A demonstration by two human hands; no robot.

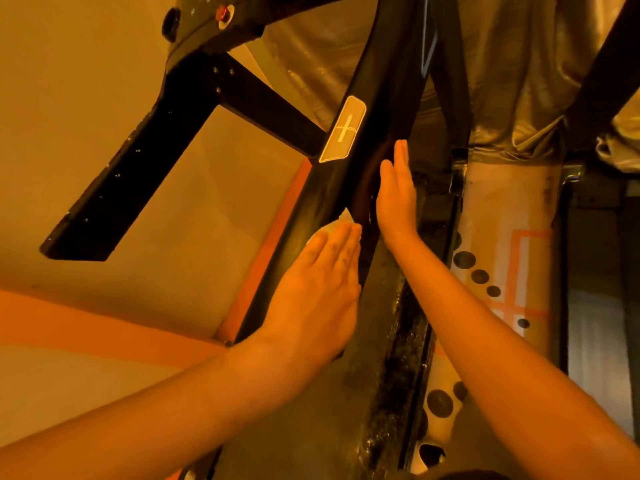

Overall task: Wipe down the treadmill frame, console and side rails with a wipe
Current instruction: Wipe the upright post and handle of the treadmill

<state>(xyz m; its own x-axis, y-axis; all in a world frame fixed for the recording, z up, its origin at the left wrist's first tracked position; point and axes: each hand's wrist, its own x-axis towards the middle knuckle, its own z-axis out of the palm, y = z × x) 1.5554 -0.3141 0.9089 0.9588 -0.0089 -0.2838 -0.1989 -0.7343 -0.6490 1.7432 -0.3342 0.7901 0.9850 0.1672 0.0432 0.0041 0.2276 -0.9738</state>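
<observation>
My left hand [318,282] presses the wipe [337,223] flat, fingers straight, against the black treadmill rail [332,181], below its plus button [343,129]. My right hand [396,195], flat and holding nothing, rests on the rail's edge. Unpinched, the wipe could slide free mid-stroke, and an upward pass might press the button.

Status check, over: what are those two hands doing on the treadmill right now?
Left hand flat, pressing wipe onto black side rail. Right hand flat on same rail, higher up. Silver plus plate lies ahead of wipe.
</observation>
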